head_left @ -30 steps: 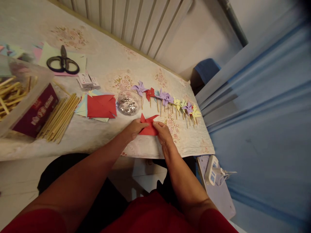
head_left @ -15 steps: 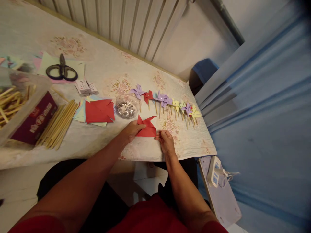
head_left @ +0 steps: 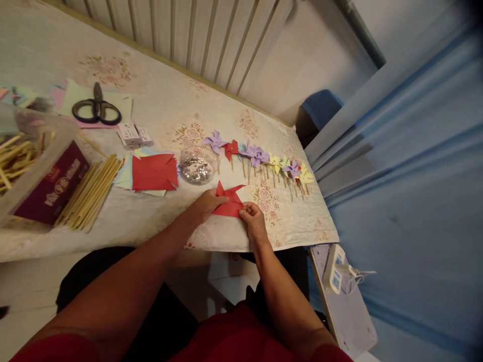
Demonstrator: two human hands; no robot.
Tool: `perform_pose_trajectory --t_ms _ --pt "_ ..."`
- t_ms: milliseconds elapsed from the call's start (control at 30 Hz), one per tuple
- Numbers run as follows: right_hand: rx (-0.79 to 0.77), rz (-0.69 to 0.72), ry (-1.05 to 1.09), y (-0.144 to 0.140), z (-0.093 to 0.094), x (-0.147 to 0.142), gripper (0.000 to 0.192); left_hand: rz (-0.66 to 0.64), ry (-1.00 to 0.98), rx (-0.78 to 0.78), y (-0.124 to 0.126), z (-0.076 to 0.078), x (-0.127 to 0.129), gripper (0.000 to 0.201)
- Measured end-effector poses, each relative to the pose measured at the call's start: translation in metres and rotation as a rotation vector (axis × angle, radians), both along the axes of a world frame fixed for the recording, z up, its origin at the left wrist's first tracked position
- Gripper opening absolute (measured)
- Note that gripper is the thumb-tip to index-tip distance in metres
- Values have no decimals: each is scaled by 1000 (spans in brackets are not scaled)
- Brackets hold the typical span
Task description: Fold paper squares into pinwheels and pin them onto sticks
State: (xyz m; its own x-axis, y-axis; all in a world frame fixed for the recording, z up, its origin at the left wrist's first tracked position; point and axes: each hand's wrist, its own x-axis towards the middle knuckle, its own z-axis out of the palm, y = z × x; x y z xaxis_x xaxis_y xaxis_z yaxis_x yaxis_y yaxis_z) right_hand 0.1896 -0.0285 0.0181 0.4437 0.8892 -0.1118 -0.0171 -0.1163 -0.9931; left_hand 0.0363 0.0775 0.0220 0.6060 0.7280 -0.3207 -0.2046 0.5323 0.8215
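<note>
A red paper pinwheel [head_left: 230, 207], partly folded, is held over the front of the table between my two hands. My left hand [head_left: 209, 203] grips it from the left, thumb pressed on its centre. With thumb and fingers pinched, my right hand [head_left: 253, 216] has hold of its right corner. Just behind sits a clear round dish [head_left: 196, 168] of shiny pins or fasteners. To the left lies a stack of coloured paper with cut red sheets [head_left: 154, 172] on top. Several finished pinwheels on sticks [head_left: 254, 155] lie in a row at the back right.
Black-handled scissors [head_left: 97, 109] rest on paper sheets at the back left, near small white boxes [head_left: 134, 136]. A bundle of thin sticks [head_left: 90, 193] lies beside a plastic bag [head_left: 53, 186] of more sticks. A power strip [head_left: 334, 269] sits on a stool [head_left: 352, 311] right of the table.
My right hand has closed in on the red paper and now pinches its right corner. The left hand keeps its grip, shifted slightly.
</note>
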Motion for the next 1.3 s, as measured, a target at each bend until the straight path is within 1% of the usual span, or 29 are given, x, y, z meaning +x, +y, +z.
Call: perform_pose_trajectory --t_ms 233,433,500,567,633,733,900,1067,1167,1300 --pt "40 -60 -93 0 3 -2 28 -12 -13 -24 -1 -1 1 22" --pt "79 -82 -111 -4 -1 -3 23 -21 -52 -47 -2 3 0 18" --pt "79 -69 -131 -6 -2 -4 18 -23 -48 -45 -2 3 -1 17" --pt "98 -43 -137 -7 -2 -4 16 -32 -55 -50 -1 2 0 21" --pt "142 -5 -149 -7 0 -3 18 -40 -67 -58 -1 0 0 25" --pt "189 58 -204 -7 6 -2 20 -40 -82 -55 -1 -1 0 25" --pt "164 87 -268 -6 16 -4 14 -47 -96 -10 0 -1 0 27" --pt "137 85 -245 -1 20 -11 12 -74 -114 27 -1 -3 1 24" --pt "106 69 -221 3 21 -17 14 -72 -143 34 -2 -3 2 25" --pt "78 20 -214 7 22 -22 17 -64 -132 49 -3 -2 3 26"
